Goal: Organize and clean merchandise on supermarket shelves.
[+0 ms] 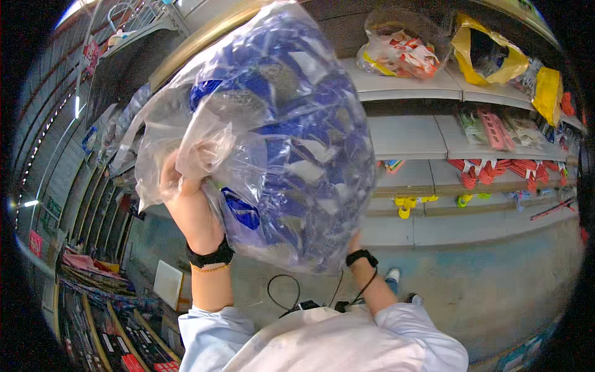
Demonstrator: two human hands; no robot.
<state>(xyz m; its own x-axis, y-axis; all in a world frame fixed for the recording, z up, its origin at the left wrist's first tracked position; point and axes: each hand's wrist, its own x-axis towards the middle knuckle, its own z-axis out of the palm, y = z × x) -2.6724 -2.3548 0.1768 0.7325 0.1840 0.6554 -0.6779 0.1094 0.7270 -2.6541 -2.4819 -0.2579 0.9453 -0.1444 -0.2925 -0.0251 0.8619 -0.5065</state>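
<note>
A large clear plastic bag (297,153) packed with blue and greyish-white items fills the middle of the head view, raised before my chest. My left hand (186,167) grips the gathered, crumpled plastic at the bag's left side, partly seen through the film. At the bag's lower right is my right hand (355,242), mostly hidden behind it; only a small part by the wrist shows, and its fingers cannot be made out. Both wrists wear black bands.
Shelves (409,93) on the right hold a bag of red and white items (404,53), yellow packaging (488,76) and red hangers (492,171). Racks with goods stand at the left. A white panel (168,283) leans low at left; a black cable (283,276) loops near my body.
</note>
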